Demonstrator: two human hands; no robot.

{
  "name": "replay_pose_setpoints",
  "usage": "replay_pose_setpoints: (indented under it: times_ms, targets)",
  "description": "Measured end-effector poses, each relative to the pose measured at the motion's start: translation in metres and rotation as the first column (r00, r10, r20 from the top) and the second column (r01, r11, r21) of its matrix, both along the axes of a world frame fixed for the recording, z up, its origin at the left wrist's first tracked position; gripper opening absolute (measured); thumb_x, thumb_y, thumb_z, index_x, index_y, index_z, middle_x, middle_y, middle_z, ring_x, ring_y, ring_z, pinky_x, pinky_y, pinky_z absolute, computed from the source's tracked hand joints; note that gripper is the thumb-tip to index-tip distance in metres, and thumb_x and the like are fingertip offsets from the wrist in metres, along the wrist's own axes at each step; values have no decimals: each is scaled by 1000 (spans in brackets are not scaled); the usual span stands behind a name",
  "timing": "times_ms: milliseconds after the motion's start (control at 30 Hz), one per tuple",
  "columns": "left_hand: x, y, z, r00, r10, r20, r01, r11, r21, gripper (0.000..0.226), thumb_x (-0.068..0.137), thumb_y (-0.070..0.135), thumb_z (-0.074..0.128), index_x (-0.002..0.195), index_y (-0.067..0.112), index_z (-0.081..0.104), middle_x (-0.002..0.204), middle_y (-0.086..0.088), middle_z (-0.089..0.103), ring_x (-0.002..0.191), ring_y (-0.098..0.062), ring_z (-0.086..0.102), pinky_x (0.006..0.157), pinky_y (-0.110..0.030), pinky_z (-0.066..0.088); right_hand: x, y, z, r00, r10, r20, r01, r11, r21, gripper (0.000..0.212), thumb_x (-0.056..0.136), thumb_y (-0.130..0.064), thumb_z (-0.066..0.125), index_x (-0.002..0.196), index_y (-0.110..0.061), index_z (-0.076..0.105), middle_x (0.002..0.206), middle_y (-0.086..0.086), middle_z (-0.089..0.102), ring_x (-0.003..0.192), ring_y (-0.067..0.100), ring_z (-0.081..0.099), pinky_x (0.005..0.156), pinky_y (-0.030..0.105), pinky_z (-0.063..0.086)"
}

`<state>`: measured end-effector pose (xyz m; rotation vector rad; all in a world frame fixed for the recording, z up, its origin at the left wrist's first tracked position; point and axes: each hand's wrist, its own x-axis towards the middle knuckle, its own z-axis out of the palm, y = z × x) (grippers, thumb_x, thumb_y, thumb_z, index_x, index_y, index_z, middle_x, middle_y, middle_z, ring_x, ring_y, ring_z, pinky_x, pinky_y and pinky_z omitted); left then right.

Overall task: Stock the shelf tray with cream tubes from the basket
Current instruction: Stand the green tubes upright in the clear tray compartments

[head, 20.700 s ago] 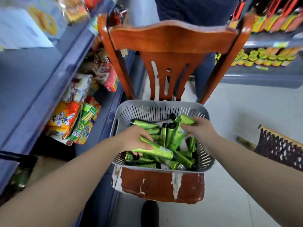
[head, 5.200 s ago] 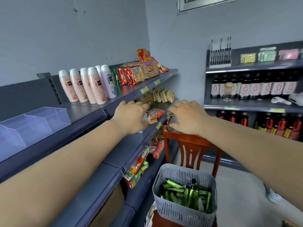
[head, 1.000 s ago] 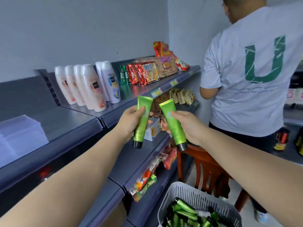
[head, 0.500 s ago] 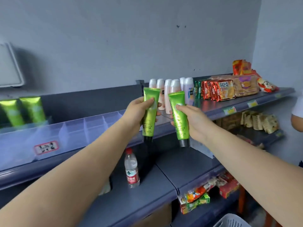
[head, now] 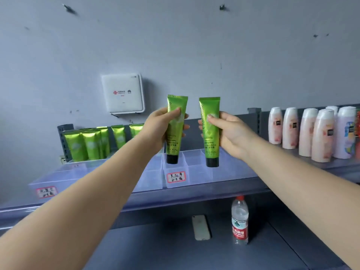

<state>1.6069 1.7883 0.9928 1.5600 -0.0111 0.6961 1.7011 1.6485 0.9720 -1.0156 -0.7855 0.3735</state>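
Note:
My left hand [head: 158,129] grips a green cream tube [head: 174,133] upright, black cap down. My right hand [head: 231,133] holds a second green tube [head: 210,137] the same way, just to its right. Both tubes hang above the clear divided shelf tray [head: 194,172], over its middle compartments. Several green tubes [head: 91,145] stand in the tray's left compartments. The basket is out of view.
Pink and white lotion bottles [head: 311,133] stand on the shelf to the right. On the lower shelf are a water bottle [head: 240,221] and a phone [head: 200,227]. A white box [head: 123,93] hangs on the grey wall.
My view has swung left along the shelf. Both hands carried the tubes with it and now hold them over the tray; the person and the basket have left the view.

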Motion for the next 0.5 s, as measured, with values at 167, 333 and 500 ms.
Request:
replay_pose_setpoints:
  times_ms: [167,333,500]
  targets:
    - [-35,67,12,998,62,7,-63,997,46,13,96,16,49,91,12,60,87,-3,66,67,-20,64,64,-34,54,-25,72,13,998,56,43,-54,998,-25,9,92,-4,51,94,-9,59,89,11,62,77,19,62,64,26,56]
    - [-60,129,16,995,103,10,-104,991,85,12,95,15,50,92,12,61,86,-2,68,69,-20,66,66,-35,52,-46,136,18,995,89,51,-87,996,-35,8,92,-3,53,91,-10,58,83,7,60,74,19,59,59,27,57]
    - [-75,182,17,993,114,28,-116,991,72,12,95,14,50,95,10,61,86,-2,68,66,-16,68,63,-31,55,-57,191,21,991,106,77,-101,993,-66,10,92,-4,53,88,-13,58,75,2,58,67,15,57,69,33,53]
